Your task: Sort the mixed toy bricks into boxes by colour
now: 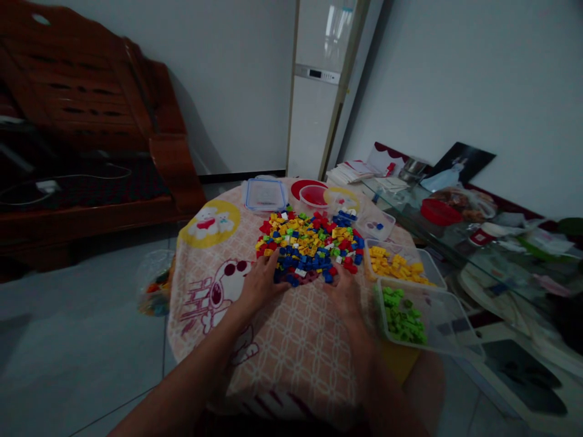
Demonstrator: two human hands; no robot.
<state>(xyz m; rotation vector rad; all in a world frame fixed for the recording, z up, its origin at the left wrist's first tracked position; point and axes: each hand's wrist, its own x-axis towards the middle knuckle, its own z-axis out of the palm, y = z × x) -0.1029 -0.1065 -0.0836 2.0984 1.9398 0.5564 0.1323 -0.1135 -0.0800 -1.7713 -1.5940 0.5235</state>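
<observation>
A heap of mixed building bricks (310,240) in yellow, blue, red, green and white lies on the round table. At the heap's near left edge is my left hand (262,284), its thumb apart from the fingers, touching blue bricks. My right hand (344,292) rests at the near right edge, thumb and fingers spread beside blue and red bricks. Neither hand visibly grips a brick, though some fingertips are hidden among the pieces. To the right, one clear plastic box holds yellow bricks (396,267) and a nearer one holds green bricks (403,315).
A patterned cloth (300,352) covers the table. Behind the heap are a blue-rimmed clear container (265,194), a red-bottomed bowl (314,195) and a small clear box (377,226). A cluttered glass table (410,212) stands to the right, a wooden bench (91,121) to the left.
</observation>
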